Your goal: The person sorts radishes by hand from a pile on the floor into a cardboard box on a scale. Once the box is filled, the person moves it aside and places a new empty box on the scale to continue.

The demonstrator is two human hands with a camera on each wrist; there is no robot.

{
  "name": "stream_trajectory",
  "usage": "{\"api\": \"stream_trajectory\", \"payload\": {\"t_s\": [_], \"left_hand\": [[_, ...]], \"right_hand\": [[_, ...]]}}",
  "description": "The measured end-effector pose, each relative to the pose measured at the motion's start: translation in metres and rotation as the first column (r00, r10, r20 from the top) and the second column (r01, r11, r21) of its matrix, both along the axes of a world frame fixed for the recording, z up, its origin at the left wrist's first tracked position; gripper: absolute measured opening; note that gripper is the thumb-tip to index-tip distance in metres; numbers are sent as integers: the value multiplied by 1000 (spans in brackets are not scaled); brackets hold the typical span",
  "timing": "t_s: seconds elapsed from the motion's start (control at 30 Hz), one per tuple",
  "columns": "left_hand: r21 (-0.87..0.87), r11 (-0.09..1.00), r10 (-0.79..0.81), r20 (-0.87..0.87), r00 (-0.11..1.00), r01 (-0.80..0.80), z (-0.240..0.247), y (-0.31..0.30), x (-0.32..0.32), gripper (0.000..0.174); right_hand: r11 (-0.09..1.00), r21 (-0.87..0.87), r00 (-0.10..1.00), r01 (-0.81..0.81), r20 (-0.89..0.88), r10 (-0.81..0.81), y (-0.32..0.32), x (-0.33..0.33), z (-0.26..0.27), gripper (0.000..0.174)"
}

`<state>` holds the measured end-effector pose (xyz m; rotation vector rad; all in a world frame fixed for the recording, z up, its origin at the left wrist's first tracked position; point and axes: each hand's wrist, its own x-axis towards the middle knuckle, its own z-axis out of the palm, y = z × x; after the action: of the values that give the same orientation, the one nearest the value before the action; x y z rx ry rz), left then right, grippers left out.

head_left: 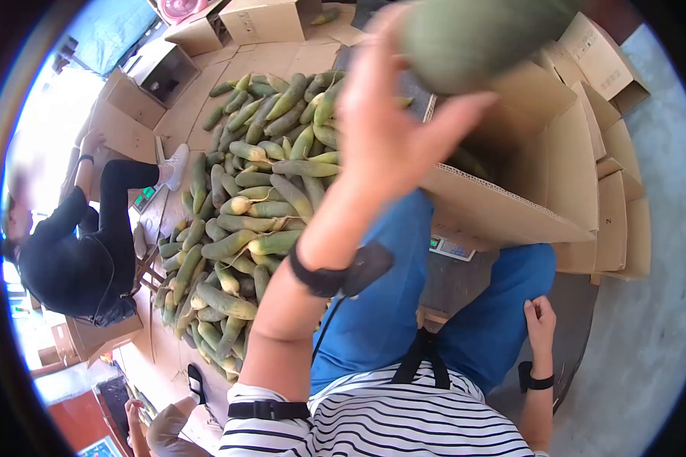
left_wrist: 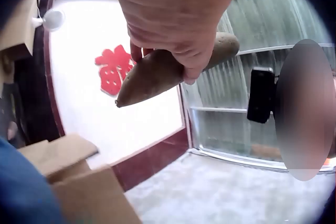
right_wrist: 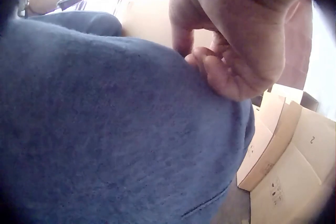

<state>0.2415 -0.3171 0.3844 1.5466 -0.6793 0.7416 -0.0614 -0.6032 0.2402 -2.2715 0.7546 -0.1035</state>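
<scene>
A green radish [head_left: 480, 38], large and close to the camera in the head view, is held up by my left hand [head_left: 381, 114], which is blurred. In the left wrist view my left hand [left_wrist: 173, 19] grips the radish [left_wrist: 152, 77] round its middle, both ends sticking out. My right hand [head_left: 540, 320] rests on my right knee, fingers loosely curled and holding nothing; the right wrist view shows this hand [right_wrist: 236, 40] against the blue trousers. Beneath my raised left arm lies a big pile of green radishes [head_left: 244, 221].
An open cardboard box [head_left: 511, 206] stands in front of my knees, partly over a scale [head_left: 451, 248]. More cardboard boxes [head_left: 613, 221] are at the right. A seated person in black [head_left: 68, 266] is left of the pile; another person's arm and leg show at lower left.
</scene>
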Motion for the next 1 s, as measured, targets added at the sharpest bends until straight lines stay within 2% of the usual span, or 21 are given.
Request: {"api": "stream_trajectory", "payload": {"t_s": [0.07, 0.13, 0.2, 0.27, 0.33, 0.4, 0.47, 0.53, 0.6, 0.67, 0.73, 0.77, 0.83, 0.87, 0.9, 0.93, 0.97, 1.0], "left_hand": [[202, 979, -1, 96, 995, -18, 4, -26, -2, 63], [398, 916, -8, 142, 990, -50, -5, -32, -14, 63], [344, 938, -52, -3, 999, 50, -11, -24, -35, 57], [290, 957, -4, 6, 1000, 2, -24, 1, -47, 49], [297, 952, 102, -102, 990, -68, -47, 38, -61, 39], [300, 945, 233, -340, 911, -130, -95, 81, -75, 34], [366, 911, 383, -573, 724, -191, -158, 128, -97, 29], [540, 798, 578, -559, 594, -268, -235, 185, -131, 26], [720, 588, 790, -415, 451, -367, -283, 238, -167, 33], [689, 534, 832, -532, 158, -490, -321, 287, -196, 38], [856, 198, 925, -325, -199, -477, -338, 318, -217, 47], [857, 200, 923, -328, -203, -475, -346, 333, -222, 47], [871, 223, 728, -447, -520, -438, -367, 365, -231, 61], [871, 231, 725, -451, -521, -434, -389, 384, -237, 61], [698, 430, 572, -701, -426, -573, -391, 391, -235, 66], [459, 575, 364, -885, -291, -678, -395, 393, -232, 72], [495, 540, 218, -863, -455, -680, -400, 393, -227, 73], [488, 561, 218, -867, -449, -669, -409, 399, -226, 73]], "right_hand": [[1000, 8, 1000, -5, 23, 5, -3, -5, -5, 25], [999, 28, 999, -21, 31, 20, -6, -12, -10, 25], [1000, 14, 998, -22, 64, 21, -10, -14, -15, 25], [999, 15, 997, -34, 66, 33, -12, -12, -16, 24], [999, 15, 997, -38, 64, 37, -13, -11, -16, 24], [999, 31, 999, -26, 30, 25, -14, -9, -15, 24], [998, 46, 999, -40, 17, 39, -16, -8, -16, 24], [997, 28, 997, -65, 43, 64, -20, -9, -20, 25], [996, 61, 998, -59, 27, 58, -20, -9, -19, 26], [997, 35, 998, -63, 5, 62, -19, -8, -18, 26], [997, 28, 997, -72, -6, 72, -21, -7, -19, 26], [997, 20, 997, -74, -7, 74, -21, -5, -19, 26], [997, 10, 997, -76, -24, 77, -20, -3, -16, 27], [997, 6, 996, -77, -37, 77, -20, -2, -14, 27], [997, -1, 996, -74, -41, 74, -19, -2, -13, 27], [997, 0, 996, -75, -39, 75, -17, -1, -12, 27], [998, 1, 997, -69, -35, 69, -15, 0, -12, 27], [999, -12, 998, -47, -34, 47, -12, 2, -10, 27]]}}
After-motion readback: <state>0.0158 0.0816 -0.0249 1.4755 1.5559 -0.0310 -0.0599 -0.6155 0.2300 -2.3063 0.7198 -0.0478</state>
